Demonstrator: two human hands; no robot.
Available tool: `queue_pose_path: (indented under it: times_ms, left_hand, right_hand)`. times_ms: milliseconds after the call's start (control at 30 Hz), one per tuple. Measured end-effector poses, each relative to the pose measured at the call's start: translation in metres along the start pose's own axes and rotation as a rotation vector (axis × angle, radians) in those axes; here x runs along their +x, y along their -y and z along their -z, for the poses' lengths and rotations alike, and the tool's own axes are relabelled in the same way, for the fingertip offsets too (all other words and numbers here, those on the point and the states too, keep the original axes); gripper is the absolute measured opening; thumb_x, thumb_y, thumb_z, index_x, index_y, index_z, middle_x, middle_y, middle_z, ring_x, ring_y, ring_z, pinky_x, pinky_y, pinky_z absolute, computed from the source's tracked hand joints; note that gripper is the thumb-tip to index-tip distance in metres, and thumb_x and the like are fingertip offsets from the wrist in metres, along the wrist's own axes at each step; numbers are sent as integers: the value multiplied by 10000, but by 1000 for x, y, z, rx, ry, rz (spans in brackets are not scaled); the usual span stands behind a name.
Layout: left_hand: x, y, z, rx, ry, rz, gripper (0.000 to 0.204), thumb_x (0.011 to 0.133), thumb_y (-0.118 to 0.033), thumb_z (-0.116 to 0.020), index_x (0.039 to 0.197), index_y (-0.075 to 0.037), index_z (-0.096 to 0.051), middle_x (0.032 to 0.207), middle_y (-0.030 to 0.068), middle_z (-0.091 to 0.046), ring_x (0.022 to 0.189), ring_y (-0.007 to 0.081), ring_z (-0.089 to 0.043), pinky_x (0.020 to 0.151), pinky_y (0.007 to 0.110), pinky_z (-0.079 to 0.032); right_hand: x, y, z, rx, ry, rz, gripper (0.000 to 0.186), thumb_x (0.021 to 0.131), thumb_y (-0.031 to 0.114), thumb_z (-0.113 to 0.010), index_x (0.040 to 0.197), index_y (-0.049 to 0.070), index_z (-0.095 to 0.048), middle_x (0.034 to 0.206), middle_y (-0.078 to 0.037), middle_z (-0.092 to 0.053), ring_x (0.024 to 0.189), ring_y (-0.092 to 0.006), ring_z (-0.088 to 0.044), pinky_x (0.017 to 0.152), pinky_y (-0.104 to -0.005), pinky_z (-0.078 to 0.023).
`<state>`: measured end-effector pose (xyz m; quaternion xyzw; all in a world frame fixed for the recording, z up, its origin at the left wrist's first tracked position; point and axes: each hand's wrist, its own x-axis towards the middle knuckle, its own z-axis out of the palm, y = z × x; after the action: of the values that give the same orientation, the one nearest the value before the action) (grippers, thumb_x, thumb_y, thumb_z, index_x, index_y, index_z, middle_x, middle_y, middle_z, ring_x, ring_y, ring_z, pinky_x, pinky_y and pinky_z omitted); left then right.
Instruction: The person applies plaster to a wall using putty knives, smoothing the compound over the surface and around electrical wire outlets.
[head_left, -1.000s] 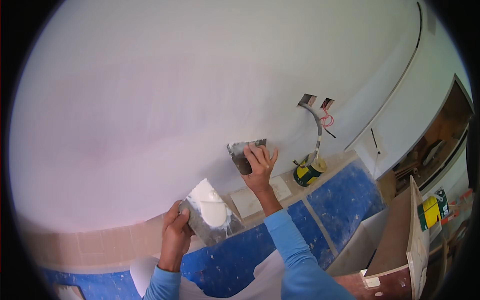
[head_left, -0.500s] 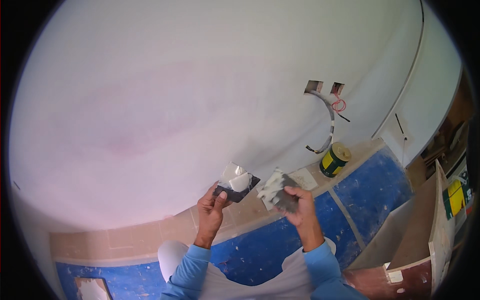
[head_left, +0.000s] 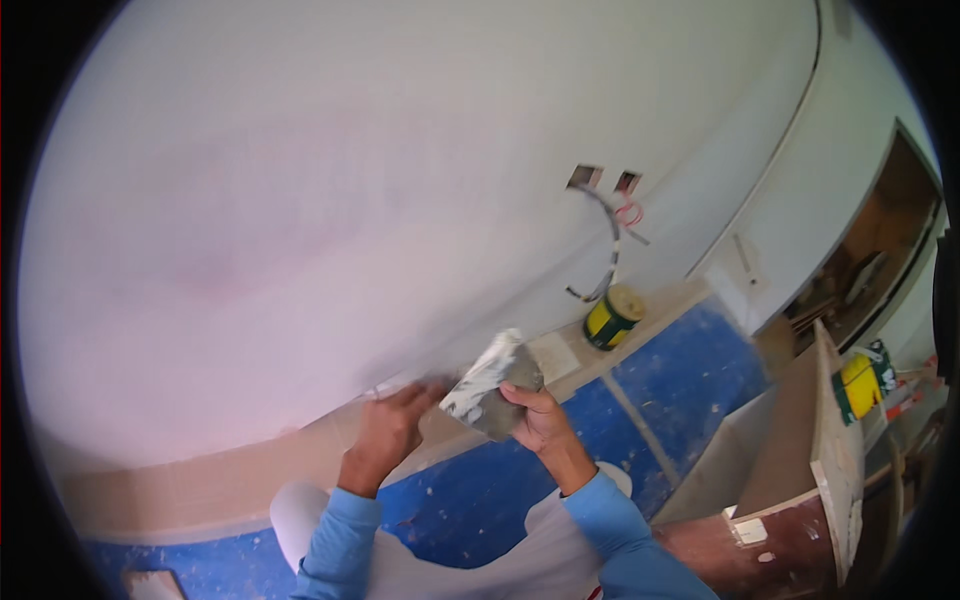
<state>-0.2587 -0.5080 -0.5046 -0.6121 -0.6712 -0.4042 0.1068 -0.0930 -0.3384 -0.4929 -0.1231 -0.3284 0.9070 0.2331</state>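
Head view: at left, a pale wall [head_left: 200, 250] rises above a tan strip [head_left: 200, 497] and a blue floor sheet [head_left: 230, 562]. Low before the wall, the left hand [head_left: 388, 428], blurred, has its fingers closed on a flat blade [head_left: 393, 384], seen nearly edge-on and mostly hidden, only a pale sliver showing. Just right of it, a grey scraper [head_left: 521, 369] is held tilted in the air, white paste [head_left: 488, 369] along its left side; the right hand [head_left: 545, 423] grips it in its fingers, thumb on the upper face. Farther right, a pale rectangular piece [head_left: 556, 354] lies on the strip, with a green-and-yellow can [head_left: 611, 320] standing near it; above, a grey cable [head_left: 613, 235] hangs from one square opening [head_left: 584, 177] and red wire [head_left: 629, 212] from another. At far right, a second green-and-yellow container [head_left: 860, 388] shows beside a wooden panel [head_left: 838, 470]
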Motion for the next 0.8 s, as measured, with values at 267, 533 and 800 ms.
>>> queue_pose_path:
  times_ms: [267, 533, 800]
  left_hand:
    - [-49, 54, -53, -487, -155, 667, 178, 889, -33, -534, 1042, -5, -621, 834, 166, -671, 672, 290, -675, 580, 403, -555]
    - [-34, 43, -53, -1330, -50, 1219, 303, 994, -172, -474, 1168, 45, -596, 1075, 134, -663, 963, 247, -653, 833, 374, -537]
    - [105, -63, -142, -1407, 253, 1028, 371, 978, -196, -603, 1213, 91, -603, 1259, 142, -604, 1129, 236, -584, 995, 362, -452]
  right_hand:
    - [9, 70, 125, -256, -161, 92, 499, 773, -30, -658, 1259, 34, -567, 1142, -116, -648, 1015, -288, -664, 951, -460, -528]
    - [-14, 33, 280, 107, -539, 121, 531, 754, -35, -564, 1282, 12, -528, 1186, -163, -634, 1087, -379, -635, 979, -515, -524]
    - [10, 81, 356, 71, -623, 293, 393, 837, 1, -620, 1226, 0, -564, 1150, -145, -642, 1024, -336, -662, 884, -526, -553]
